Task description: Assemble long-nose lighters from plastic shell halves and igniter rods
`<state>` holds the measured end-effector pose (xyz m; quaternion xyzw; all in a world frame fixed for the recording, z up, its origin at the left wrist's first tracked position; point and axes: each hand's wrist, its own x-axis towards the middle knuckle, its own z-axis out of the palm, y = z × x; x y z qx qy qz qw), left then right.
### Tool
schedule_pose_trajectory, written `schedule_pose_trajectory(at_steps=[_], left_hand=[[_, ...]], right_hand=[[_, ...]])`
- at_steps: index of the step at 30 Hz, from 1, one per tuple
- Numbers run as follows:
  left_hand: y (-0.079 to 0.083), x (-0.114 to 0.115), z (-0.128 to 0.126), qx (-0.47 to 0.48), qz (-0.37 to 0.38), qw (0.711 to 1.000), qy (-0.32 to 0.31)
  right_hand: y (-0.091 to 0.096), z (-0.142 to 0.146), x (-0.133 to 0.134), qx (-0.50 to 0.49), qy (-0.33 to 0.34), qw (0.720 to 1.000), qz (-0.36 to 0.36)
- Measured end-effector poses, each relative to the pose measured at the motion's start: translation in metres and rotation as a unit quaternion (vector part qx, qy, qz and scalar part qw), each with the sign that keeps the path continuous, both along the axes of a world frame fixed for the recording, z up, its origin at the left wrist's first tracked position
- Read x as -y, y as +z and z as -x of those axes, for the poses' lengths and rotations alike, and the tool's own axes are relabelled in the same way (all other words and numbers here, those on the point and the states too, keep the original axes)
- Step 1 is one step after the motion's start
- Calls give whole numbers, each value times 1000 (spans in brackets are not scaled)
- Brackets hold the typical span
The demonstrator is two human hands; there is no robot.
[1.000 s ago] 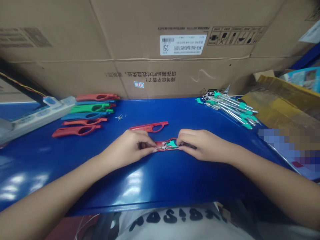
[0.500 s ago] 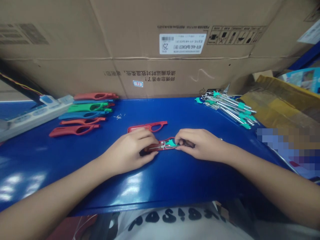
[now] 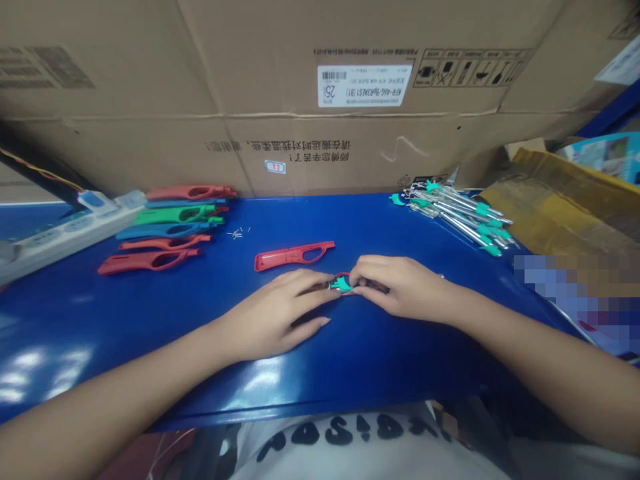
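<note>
A red lighter shell (image 3: 343, 274) lies on the table between my hands, with a green trigger (image 3: 342, 285) set in it. My right hand (image 3: 393, 283) pinches the shell's right end; its fingers hide that part. Across the left part of the shell stretches my left hand (image 3: 283, 310), palm down, fingers extended and thumb apart. Its fingertips reach the parts beside the trigger and cover most of the shell. Just behind my left hand, another red shell half (image 3: 294, 256) rests with its hollow side up.
Several coloured lighter shells (image 3: 173, 215) are stacked at left beside a white power strip (image 3: 75, 230). Small white pieces (image 3: 237, 234) lie near them. At right is a pile of metal lighter rods (image 3: 457, 213) by a taped box (image 3: 565, 207). A large carton (image 3: 280, 80) stands behind.
My left hand has loosened its grip on the shell's left end, and its fingers have stretched rightward over the shell to the trigger. My right hand stays at the right end.
</note>
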<state>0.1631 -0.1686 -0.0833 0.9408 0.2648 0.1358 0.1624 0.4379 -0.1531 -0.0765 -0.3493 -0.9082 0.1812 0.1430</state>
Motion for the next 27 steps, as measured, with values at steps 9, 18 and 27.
schedule_pose_trajectory(at_steps=[9, 18, 27], left_hand=[[-1, -1, -1, 13, -5, 1000, -4], [-1, -1, -1, 22, -14, 1000, -1], [-6, 3, -8, 24, -11, 1000, 6]], right_hand=[[9, -8, -3, 6, 16, 1000, 24], [13, -8, -1, 21, -1, 1000, -1], [1, 0, -8, 23, -8, 990, -137]])
